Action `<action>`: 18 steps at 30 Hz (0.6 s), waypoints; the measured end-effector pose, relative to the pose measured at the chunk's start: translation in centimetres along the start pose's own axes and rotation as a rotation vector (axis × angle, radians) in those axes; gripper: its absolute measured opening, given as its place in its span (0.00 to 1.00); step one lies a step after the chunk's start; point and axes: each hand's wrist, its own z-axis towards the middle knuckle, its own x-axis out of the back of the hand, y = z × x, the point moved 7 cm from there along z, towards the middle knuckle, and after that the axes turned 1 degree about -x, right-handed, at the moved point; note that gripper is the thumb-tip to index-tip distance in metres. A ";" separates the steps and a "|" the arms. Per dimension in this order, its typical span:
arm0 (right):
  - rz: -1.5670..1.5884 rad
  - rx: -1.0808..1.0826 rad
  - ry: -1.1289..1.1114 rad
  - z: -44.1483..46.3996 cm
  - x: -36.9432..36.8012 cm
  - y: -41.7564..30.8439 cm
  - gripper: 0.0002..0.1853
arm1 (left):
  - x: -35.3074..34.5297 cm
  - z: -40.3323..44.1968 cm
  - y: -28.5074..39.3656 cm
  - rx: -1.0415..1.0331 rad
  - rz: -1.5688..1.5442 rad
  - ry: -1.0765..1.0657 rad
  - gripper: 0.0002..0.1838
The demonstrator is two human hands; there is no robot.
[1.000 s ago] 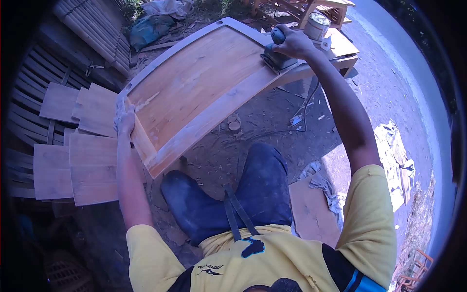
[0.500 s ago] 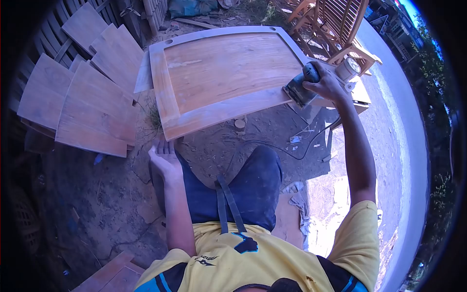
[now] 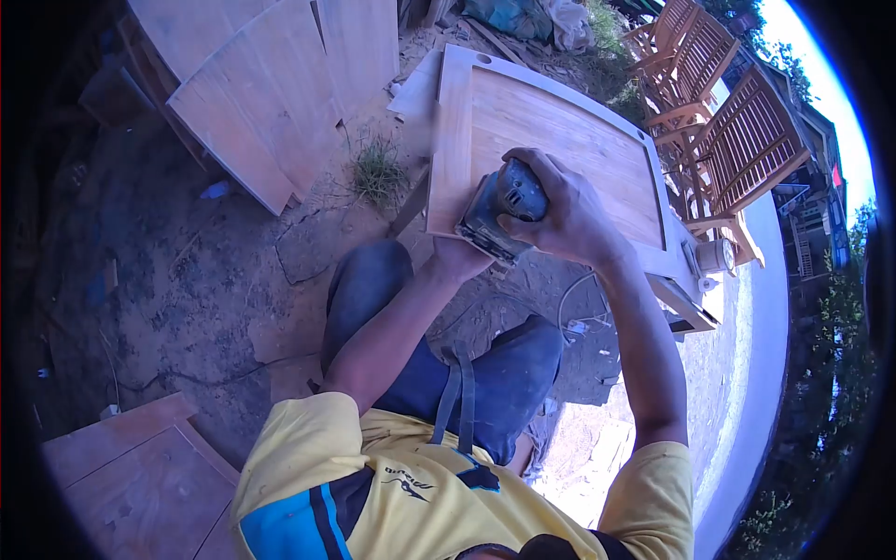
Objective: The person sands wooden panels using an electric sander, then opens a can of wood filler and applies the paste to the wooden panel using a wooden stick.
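My right hand (image 3: 569,210) is closed over the top of a dark electric sander (image 3: 495,215). The sander's flat base sits on the near corner of a framed wooden door panel (image 3: 569,135), partly over its front edge. Just below the sander, my left hand (image 3: 459,259) is at the panel's front edge. Its fingers are hidden by the panel and the sander, so I cannot see whether they grip the edge. A pale cord (image 3: 571,297) hangs under the panel on the right.
Several wooden boards (image 3: 252,89) lean at the upper left. Another framed panel (image 3: 140,485) lies at the lower left. Slatted wooden chairs (image 3: 747,140) stand at the right beside the road. A can (image 3: 715,256) sits at the panel's right end. Grass (image 3: 378,168) grows left of the panel.
My right hand has brought the sander from the panel's right end to its near left corner. My left hand has risen to the front edge under the sander. The view has turned.
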 end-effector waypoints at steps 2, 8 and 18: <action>0.021 0.039 -0.011 3.4 -1.8 -3.4 0.40 | -0.6 -0.1 0.2 -0.031 0.040 -0.023 0.41; -0.011 0.034 -0.039 5.0 -2.9 -5.8 0.40 | 0.0 -0.4 0.3 -0.096 0.344 0.135 0.35; -0.051 -0.158 0.008 4.1 -2.0 -4.4 0.39 | 0.3 -0.7 1.2 -0.087 0.365 0.211 0.34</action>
